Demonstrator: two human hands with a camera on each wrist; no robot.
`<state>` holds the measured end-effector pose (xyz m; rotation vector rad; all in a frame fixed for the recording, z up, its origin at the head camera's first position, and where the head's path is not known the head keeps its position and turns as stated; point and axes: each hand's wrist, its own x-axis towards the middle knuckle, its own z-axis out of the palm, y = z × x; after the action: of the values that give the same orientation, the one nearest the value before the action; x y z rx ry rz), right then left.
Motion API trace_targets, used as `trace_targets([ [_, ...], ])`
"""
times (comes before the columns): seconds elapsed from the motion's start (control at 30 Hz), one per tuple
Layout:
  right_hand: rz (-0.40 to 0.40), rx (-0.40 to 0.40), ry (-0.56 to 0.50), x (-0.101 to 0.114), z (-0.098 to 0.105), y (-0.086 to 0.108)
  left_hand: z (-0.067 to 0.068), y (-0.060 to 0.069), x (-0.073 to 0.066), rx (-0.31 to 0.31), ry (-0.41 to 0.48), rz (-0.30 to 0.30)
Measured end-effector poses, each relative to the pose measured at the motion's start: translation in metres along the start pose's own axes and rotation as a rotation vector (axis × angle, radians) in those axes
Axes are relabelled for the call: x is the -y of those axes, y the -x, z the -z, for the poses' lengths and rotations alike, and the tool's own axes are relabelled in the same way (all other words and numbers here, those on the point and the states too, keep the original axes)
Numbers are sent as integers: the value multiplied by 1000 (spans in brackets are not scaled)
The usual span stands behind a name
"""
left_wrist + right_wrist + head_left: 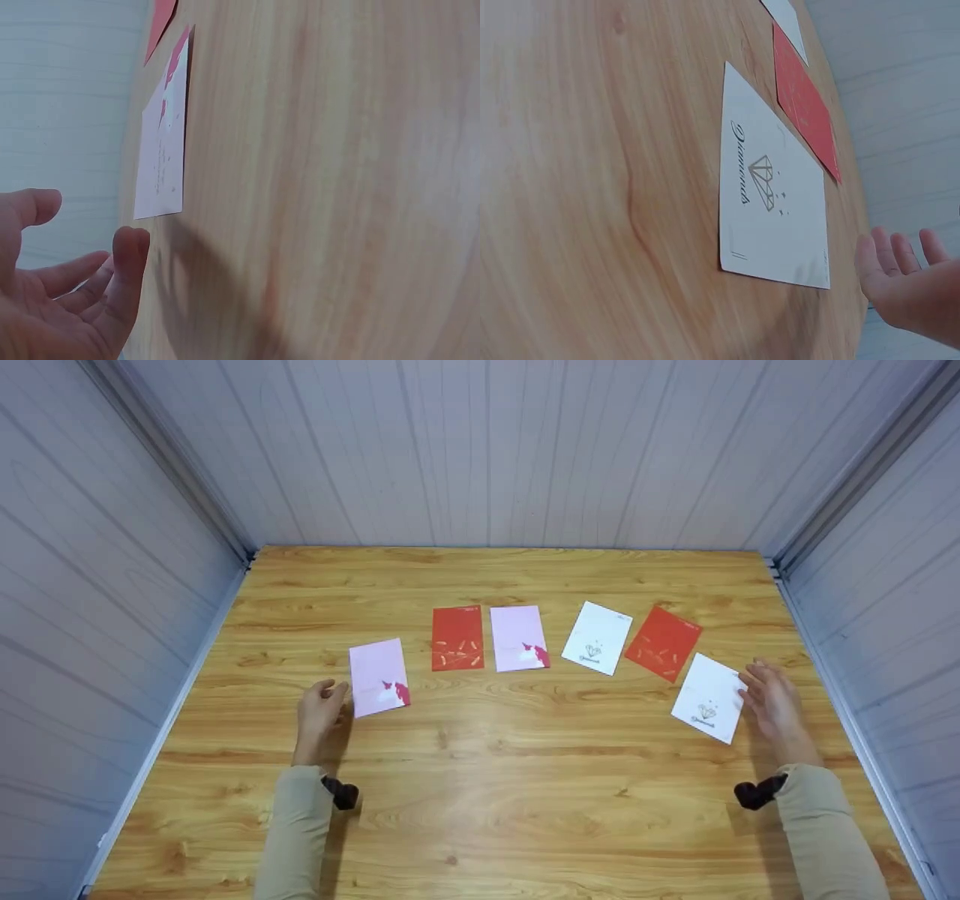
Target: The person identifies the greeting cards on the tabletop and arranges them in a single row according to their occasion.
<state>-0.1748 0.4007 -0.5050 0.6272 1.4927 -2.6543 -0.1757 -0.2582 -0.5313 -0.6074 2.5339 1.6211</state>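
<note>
My left hand [321, 712], fingers loosely bent and holding nothing, is just left of a pink card [375, 675] with a magenta unicorn. In the left wrist view a gap separates the fingers from that pink card [163, 142]. On the other side, my right hand [776, 701] hovers beside the right edge of a white card [709, 697] with a gold diamond drawing. "Diamonds" is printed on this white card [750, 240] in the right wrist view, where the relaxed fingers stand apart from it.
Between the hands lie a red card [457, 637], a second pink card [517, 630], a second white card [598, 630] and another red card [664, 643]. The wooden table [487, 787] meets pale panel walls [480, 450] at the back and both sides.
</note>
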Motion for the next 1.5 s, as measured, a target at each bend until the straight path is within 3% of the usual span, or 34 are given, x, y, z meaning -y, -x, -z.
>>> trace_targets([
  [0.2, -36, 8, -65, -16, -8, -5, -2, 2, 4, 28, 38, 36],
  [0.73, -88, 107, 6, -50, -62, -16, -3, -1, 11, 12, -53, 49],
  [0.93, -109, 117, 77, -62, -85, -18, -2, 1, 10, -10, -110, -6],
  [1.17, -125, 119, 135, -78, -105, -21, -2, 2, 9, -6, -62, 55],
  [1.5, -136, 163, 224, -112, -140, -22, -2, 2, 10, 9, -110, 28],
])
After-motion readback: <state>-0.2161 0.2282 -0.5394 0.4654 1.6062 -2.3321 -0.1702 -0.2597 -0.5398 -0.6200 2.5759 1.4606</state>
